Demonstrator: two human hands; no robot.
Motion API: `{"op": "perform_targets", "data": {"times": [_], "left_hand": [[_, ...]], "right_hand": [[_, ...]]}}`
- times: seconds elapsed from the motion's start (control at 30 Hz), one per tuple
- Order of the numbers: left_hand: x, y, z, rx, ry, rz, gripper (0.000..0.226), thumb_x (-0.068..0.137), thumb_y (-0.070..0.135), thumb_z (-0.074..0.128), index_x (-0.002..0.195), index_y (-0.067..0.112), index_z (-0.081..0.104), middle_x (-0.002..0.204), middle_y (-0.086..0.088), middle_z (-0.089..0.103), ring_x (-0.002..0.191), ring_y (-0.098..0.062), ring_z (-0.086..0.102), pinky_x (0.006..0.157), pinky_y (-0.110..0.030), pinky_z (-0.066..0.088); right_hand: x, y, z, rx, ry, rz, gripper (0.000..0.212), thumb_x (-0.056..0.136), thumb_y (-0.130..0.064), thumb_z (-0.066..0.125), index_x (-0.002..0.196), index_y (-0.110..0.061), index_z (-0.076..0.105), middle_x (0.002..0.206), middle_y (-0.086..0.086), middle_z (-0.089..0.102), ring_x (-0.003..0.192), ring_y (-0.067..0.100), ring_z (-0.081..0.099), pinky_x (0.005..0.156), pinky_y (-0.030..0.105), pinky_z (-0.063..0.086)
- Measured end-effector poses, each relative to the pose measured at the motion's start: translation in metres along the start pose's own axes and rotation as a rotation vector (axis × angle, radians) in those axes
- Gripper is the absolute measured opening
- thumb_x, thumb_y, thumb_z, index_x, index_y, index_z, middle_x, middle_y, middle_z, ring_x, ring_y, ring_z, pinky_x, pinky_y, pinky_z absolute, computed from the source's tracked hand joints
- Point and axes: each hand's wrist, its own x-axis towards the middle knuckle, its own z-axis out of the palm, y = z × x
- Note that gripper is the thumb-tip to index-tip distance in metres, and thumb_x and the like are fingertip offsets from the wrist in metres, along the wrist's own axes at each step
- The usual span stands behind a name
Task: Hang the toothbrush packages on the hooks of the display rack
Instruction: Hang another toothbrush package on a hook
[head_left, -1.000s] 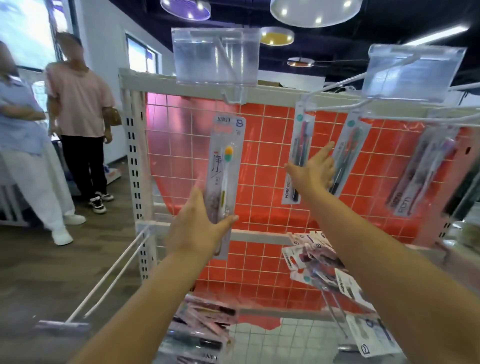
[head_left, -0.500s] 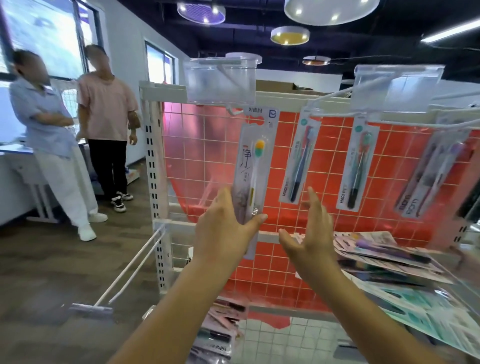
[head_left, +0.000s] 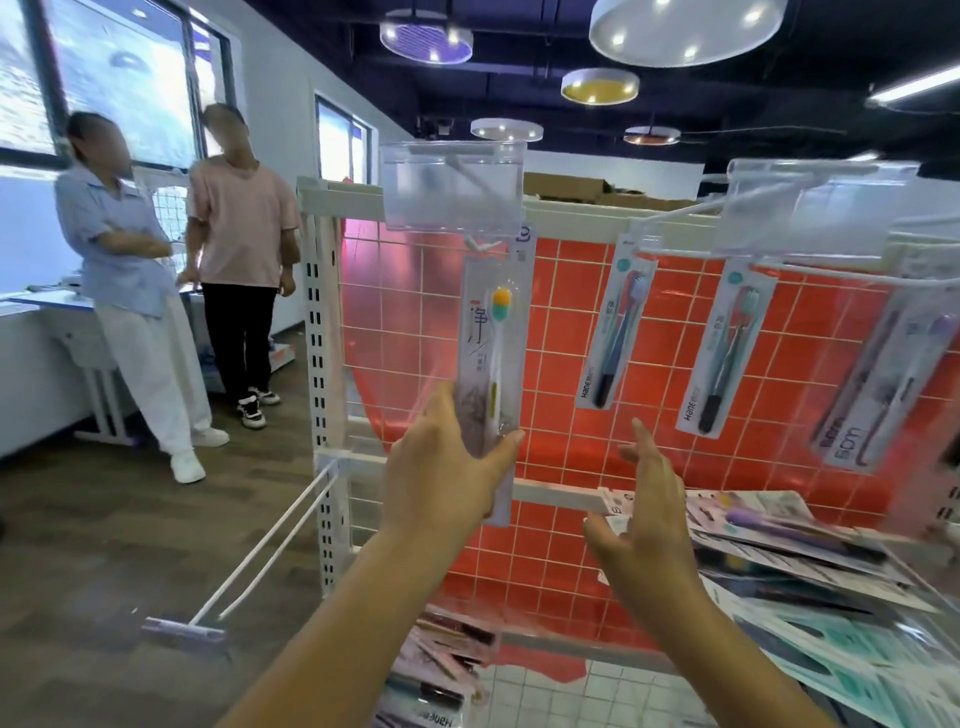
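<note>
My left hand (head_left: 447, 475) grips the toothbrush package (head_left: 491, 364) low; its top could miss the hook (head_left: 480, 244). Right hand (head_left: 644, 525) fingers spread, empty.

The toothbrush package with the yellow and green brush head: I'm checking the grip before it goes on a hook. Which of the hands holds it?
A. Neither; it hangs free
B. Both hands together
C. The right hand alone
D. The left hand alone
D: the left hand grips the lower end of the toothbrush package, while the right hand is open beside it, touching nothing.
</note>
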Motion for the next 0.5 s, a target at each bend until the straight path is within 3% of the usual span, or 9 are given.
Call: {"op": "perform_targets", "data": {"times": [0.13,0.2,0.3,0.4,0.5], "left_hand": [[0.010,-0.007,0.003,0.019,-0.014,-0.030,0.043,0.079,0.043,0.069,0.109,0.020,0.048,0.095,0.008,0.060,0.079,-0.011,0.056,0.061,-0.017,0.039],[0.017,-0.012,0.006,0.044,-0.011,-0.022,0.047,0.079,0.043,0.068,0.112,0.018,0.048,0.098,0.005,0.062,0.083,-0.014,0.058,0.068,-0.022,0.043],[0.030,-0.019,0.016,0.082,-0.028,0.024,0.044,0.081,0.043,0.066,0.111,0.017,0.048,0.100,0.004,0.060,0.086,-0.012,0.058,0.068,-0.019,0.042],[0.047,-0.028,0.031,0.108,-0.014,0.060,0.046,0.082,0.043,0.066,0.113,0.015,0.048,0.102,0.002,0.059,0.091,-0.013,0.055,0.077,-0.025,0.045],[0.070,-0.036,0.048,0.173,-0.015,0.051,0.049,0.082,0.045,0.065,0.114,0.012,0.048,0.104,-0.001,0.059,0.088,-0.015,0.053,0.073,-0.025,0.039]], "right_hand": [[0.002,0.001,-0.004,0.007,-0.011,0.022,0.089,0.082,-0.002,0.060,0.135,-0.046,0.004,0.141,-0.006,0.030,0.129,0.011,0.025,0.111,0.042,0.029],[0.004,0.003,-0.004,-0.051,-0.033,0.017,0.084,0.084,-0.005,0.059,0.143,-0.038,0.009,0.140,-0.007,0.031,0.121,0.004,0.023,0.110,0.032,0.025],[0.009,0.005,-0.003,-0.259,-0.076,-0.057,0.072,0.089,-0.019,0.056,0.147,-0.028,0.015,0.138,-0.010,0.030,0.112,0.000,0.018,0.101,0.020,0.020],[0.011,-0.005,-0.006,-0.433,-0.133,-0.063,0.070,0.093,-0.032,0.050,0.149,-0.026,0.009,0.140,-0.011,0.026,0.125,0.007,0.021,0.108,0.023,0.023],[0.011,-0.015,-0.009,-0.546,-0.167,-0.063,0.068,0.095,-0.035,0.044,0.149,-0.026,0.004,0.143,-0.010,0.023,0.127,0.010,0.022,0.109,0.023,0.022]]}}
